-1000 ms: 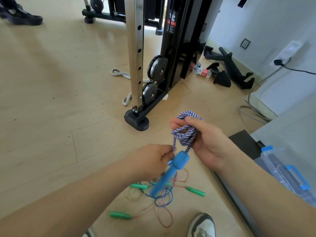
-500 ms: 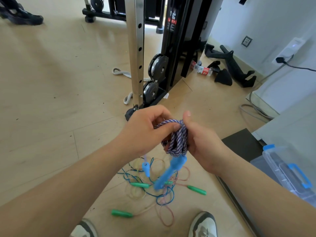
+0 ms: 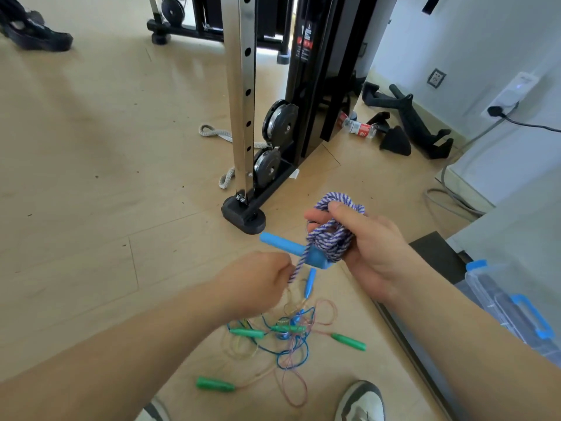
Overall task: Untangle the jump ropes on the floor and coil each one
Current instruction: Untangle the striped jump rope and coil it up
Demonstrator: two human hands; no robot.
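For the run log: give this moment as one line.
right hand: holds striped coil | left hand: pinches tail | blue handle: juts out beside coil | thin ropes: tangled on floor

Pale wooden floor (image 3: 91,147) of a gym room. A black cable machine (image 3: 306,86) with a perforated steel upright (image 3: 241,86) and two pulley wheels (image 3: 280,120) stands at centre. To the right of its base, a plastic bottle (image 3: 358,128) lies on its side (red label) near black handle attachments (image 3: 406,117). A clear storage box (image 3: 491,293) with blue latches sits at far right.
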